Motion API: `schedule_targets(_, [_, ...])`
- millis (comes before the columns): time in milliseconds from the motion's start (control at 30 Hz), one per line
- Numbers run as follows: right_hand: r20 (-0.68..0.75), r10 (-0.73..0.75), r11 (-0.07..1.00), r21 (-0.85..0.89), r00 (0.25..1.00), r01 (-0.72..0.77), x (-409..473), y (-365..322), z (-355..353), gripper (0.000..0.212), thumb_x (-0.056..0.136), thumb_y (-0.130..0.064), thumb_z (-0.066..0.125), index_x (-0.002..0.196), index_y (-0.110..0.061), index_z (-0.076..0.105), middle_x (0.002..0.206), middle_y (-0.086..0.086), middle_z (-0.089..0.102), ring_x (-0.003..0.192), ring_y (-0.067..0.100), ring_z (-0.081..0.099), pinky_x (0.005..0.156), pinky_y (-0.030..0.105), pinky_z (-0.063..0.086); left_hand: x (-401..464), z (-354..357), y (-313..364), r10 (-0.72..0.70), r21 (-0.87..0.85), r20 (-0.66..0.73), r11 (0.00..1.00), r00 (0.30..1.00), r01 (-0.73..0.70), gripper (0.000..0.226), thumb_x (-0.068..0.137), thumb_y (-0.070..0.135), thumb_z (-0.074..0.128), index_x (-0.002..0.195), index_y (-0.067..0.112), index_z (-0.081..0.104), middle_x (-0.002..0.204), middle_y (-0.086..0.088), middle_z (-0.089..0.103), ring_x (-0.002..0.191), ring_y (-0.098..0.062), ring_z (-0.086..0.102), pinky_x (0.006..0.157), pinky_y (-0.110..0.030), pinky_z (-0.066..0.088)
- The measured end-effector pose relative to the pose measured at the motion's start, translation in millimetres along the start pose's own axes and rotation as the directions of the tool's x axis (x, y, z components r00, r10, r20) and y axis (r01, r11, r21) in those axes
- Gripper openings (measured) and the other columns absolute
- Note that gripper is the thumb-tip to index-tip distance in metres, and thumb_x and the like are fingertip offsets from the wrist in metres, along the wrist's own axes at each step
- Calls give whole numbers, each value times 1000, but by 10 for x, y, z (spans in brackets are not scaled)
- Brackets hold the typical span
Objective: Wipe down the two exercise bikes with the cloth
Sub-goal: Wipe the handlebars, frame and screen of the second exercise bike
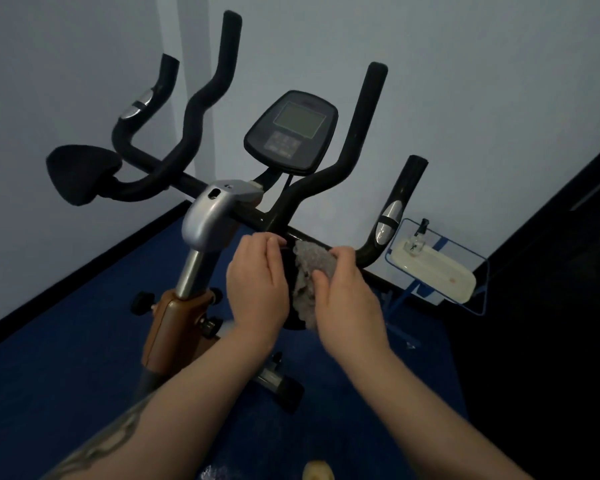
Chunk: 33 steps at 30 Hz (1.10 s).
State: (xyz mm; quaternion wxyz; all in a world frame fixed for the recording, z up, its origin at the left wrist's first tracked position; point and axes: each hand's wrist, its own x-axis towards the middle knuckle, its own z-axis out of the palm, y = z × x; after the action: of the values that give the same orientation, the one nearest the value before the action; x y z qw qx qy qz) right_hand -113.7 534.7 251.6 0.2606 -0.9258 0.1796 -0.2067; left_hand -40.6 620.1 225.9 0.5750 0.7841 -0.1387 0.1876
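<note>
Centre of the frame, and the grey cloth [309,271] is held between both hands, just below the black crossbar of the exercise bike [222,216]. The right hand [347,296] is closed on the cloth's right edge, thumb and fingers pinching the fabric. The left hand [257,289] is curled at the cloth's left side; whether its fingers grip the fabric or a dark padded part behind it cannot be told from here. The cloth hangs crumpled, its top touching the bar near the right bend of the handlebar.

Only one bike is seen, so the job is judged to be far from done. For this step, the cloth is best spread flat and wrapped right round the bar, then drawn along it toward the silver sensor [388,220] at centre right, so the underside is covered too. Even pressure is wanted, and a bunched cloth is likely to skip patches. The console [291,131], upper centre, is better done lightly, with the buttons not pressed hard. A small stand with a white tray [433,268] sits at right, near the handlebar end, and is to be kept clear of.
</note>
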Motion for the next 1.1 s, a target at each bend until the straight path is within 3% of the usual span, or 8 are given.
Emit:
schedule_targets(100, [75,32,998,-58,997,-27,303,-149,19,18,102,-34,34,108,-18,39,90,2,58,81,24,59,59,37,43,-20,22,-27,26,12,-10,1000,1000,-26,24,100,21,37,93,15,60,85,6,51,72,-15,53,67,-47,48])
schedule_targets(267, [-24,94,996,-3,995,-94,-159,-98,-9,25,98,-40,39,117,-24,36,99,-3,59,86,16,59,65,38,51,-17,13,-47,86,16,-9,996,996,-86,25,99,23,36,94,15,59,86,8,48,72,-10,50,66,-45,47])
schedule_targets(400, [103,180,984,-18,978,-179,83,-75,-41,23,100,-42,35,107,-21,35,85,0,59,75,21,59,57,36,45,-20,46,-87,96,21,-42,995,995,-95,26,99,24,35,94,15,59,87,7,50,75,-7,48,68,-43,47])
schedule_targets(600, [88,100,990,90,991,-107,-61,-68,-86,19,100,-41,31,106,-25,37,84,-2,62,70,17,59,61,42,51,-34,47,-123,118,45,-34,992,992,-117,25,100,25,35,96,17,58,90,9,49,77,-6,49,70,-42,47])
schedule_targets(733, [219,28,974,212,975,-76,-64,232,-449,15,97,-50,31,95,-37,39,79,-11,61,67,3,59,55,24,49,-16,54,-105,110,52,-47,993,993,-108,22,99,27,35,95,24,57,87,13,49,79,-3,49,73,-42,48])
schedule_targets(867, [41,-305,948,104,951,300,549,427,-828,17,98,-39,40,110,-33,49,92,-15,59,84,9,56,79,32,45,12,39,72,133,130,-86,984,987,-121,23,98,29,36,91,28,58,85,11,55,79,-9,50,72,-41,44])
schedule_targets(1000, [430,-536,675,-298,726,675,914,725,-836,32,96,-33,48,124,-22,55,126,-6,58,128,14,42,116,30,8,203,121,308,253,320,-56,921,966,-223,27,98,29,38,90,23,63,83,12,58,77,-8,48,68,-31,34])
schedule_targets(1100, [482,-573,685,-162,663,710,952,818,-754,28,97,-42,38,105,-23,58,103,-8,65,103,10,55,111,27,22,279,179,281,213,602,55,772,976,-202,23,96,29,42,86,24,62,81,7,60,75,-14,50,65,-30,31])
